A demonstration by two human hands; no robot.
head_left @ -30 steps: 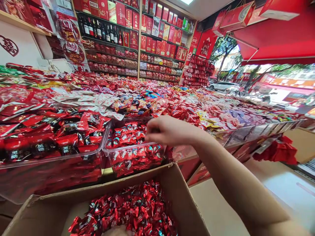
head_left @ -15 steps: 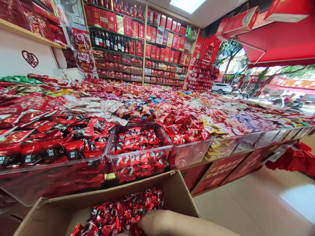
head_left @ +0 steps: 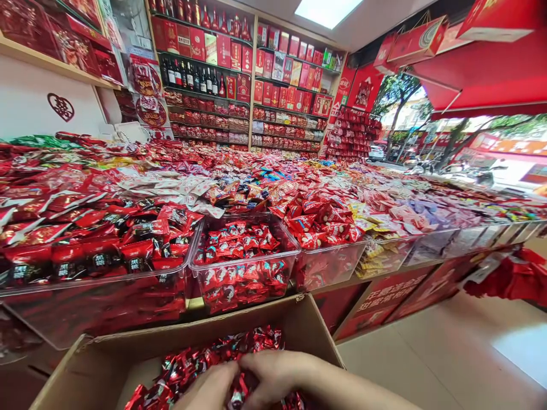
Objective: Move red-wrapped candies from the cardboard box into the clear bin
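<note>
My left hand [head_left: 210,388] and my right hand [head_left: 273,373] are both down inside an open cardboard box [head_left: 316,330], close together. Red foil-wrapped candies [head_left: 183,364] are heaped in it, and my curled fingers cup some of them between the two hands. Most of the fingertips are sunk in the heap or cut off by the frame's lower edge. Just beyond the box stands a clear plastic bin [head_left: 245,265], partly filled with similar small red candies [head_left: 241,239].
Left of that bin, a larger clear bin [head_left: 98,307] holds dark-and-red packets. Another bin [head_left: 331,267] of red packets adjoins it on the right. Heaps of sweets cover the long counter behind. Tiled floor [head_left: 410,364] lies to the right, and shelves of boxes and bottles line the back.
My left hand has come up into view beside the right one. My right hand has risen slightly, with candies gathered between both hands. The camera view has shifted a little.
</note>
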